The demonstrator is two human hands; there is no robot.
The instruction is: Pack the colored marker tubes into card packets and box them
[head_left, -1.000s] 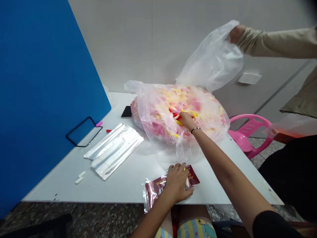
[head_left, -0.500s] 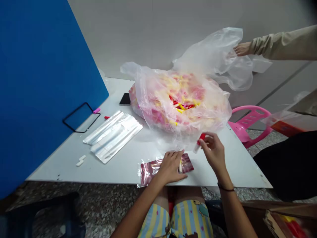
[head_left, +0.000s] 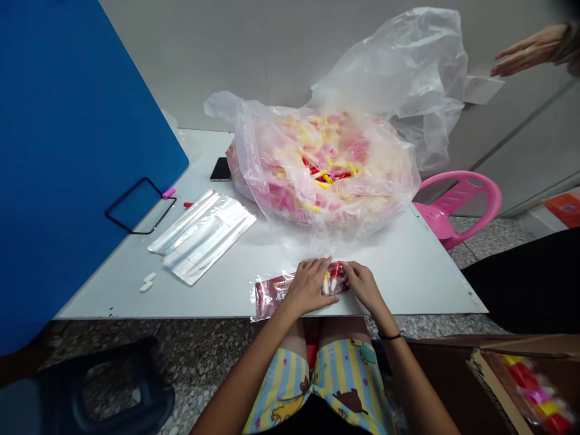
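Observation:
On the dark red printed packet [head_left: 270,294] near the table's front edge lie a yellow-capped tube [head_left: 325,283] and a red-capped tube [head_left: 335,277], side by side. My left hand [head_left: 312,283] rests on the packet with its fingers stretched out, next to the yellow-capped tube. The fingers of my right hand [head_left: 361,283] are bent against the red-capped tube from the right. Behind both hands sits a large clear plastic bag [head_left: 281,181] full of red, yellow and pink capped pieces.
Silver pouches [head_left: 206,235], a phone [head_left: 221,170], two white pieces [head_left: 147,283] and a black frame [head_left: 131,232] lie left on the table [head_left: 399,284]. A blue panel [head_left: 81,151] stands left. Another person's hand [head_left: 528,51], a pink chair [head_left: 453,205] and an open box [head_left: 492,393] are right.
My right hand has brought the red-capped tube down and left onto the packet, beside the yellow one. The other person's hand has let go of the bag's plastic and moved right.

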